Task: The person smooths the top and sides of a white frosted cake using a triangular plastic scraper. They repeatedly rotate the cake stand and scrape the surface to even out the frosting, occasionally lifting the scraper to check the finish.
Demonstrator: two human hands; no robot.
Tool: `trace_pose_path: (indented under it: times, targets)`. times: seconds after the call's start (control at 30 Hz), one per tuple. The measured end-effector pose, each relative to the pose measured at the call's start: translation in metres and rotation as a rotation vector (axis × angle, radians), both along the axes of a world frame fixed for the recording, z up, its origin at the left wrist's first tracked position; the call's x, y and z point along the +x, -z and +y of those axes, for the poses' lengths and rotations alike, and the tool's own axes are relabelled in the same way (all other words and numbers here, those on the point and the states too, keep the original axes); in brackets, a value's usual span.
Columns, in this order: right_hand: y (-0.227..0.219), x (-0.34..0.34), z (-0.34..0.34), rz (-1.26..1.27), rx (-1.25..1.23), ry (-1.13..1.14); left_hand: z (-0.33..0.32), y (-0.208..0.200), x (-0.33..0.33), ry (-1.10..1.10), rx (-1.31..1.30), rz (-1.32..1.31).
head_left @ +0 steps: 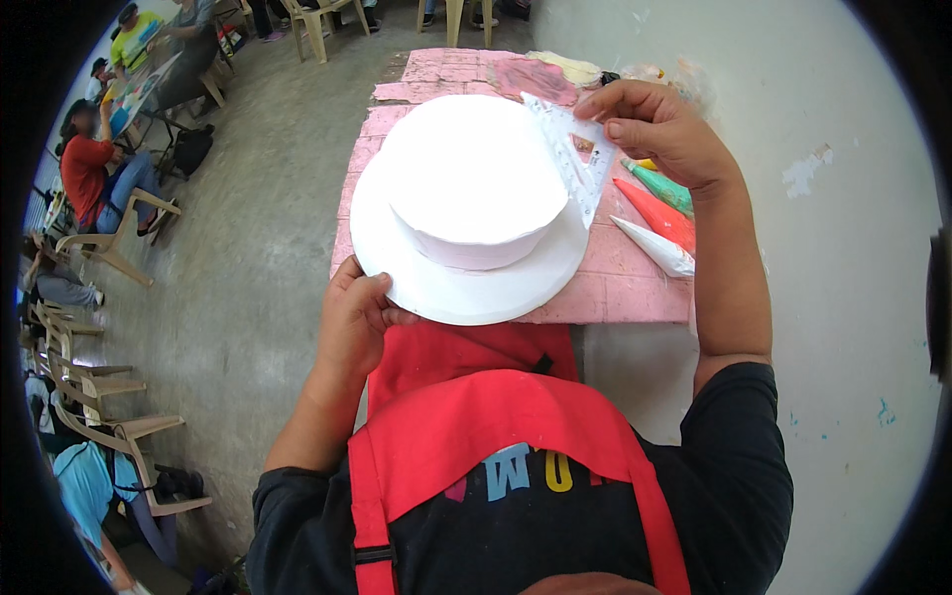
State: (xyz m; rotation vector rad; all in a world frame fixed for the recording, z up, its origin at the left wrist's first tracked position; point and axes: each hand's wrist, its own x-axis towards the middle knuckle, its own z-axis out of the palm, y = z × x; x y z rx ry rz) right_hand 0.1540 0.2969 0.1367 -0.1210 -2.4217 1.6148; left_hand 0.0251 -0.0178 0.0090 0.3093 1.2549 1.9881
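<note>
A round, smooth white cake [476, 164] sits on a wider white round cake stand [466, 297] on the table. My left hand [359, 309] grips the near-left rim of the stand, thumb on top and the other fingers partly hidden below. Between the thumb and fingers of my right hand [659, 129] is a whitish triangular cake scraper [593, 164] with a cut-out in its middle. The scraper stands at the right side of the cake, over the stand's rim; whether its edge touches the cake I cannot tell.
Right of the stand lie piping bags: white [654, 248], red [659, 213] and green [662, 186], with a bit of yellow beyond. Pink-covered table [635, 297] adjoins a pale wall [843, 297]. Crumpled cloths [565, 69] lie at its far end. People and chairs [114, 238] stand off left.
</note>
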Motion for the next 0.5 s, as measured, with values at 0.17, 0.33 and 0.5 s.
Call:
trace_pose_path:
  times: [0.17,0.33,0.5]
  targets:
    - [-0.030,-0.003,-0.020,0.060,0.011,-0.037,0.000,0.004,-0.007,-0.035,0.001,-0.021]
    - [-0.046,-0.032,-0.046,0.014,0.171,-0.275,0.001,-0.003,-0.003,-0.042,0.032,-0.046]
    - [-0.041,-0.062,-0.075,-0.072,0.295,-0.378,-0.002,0.003,-0.006,-0.014,0.033,-0.050]
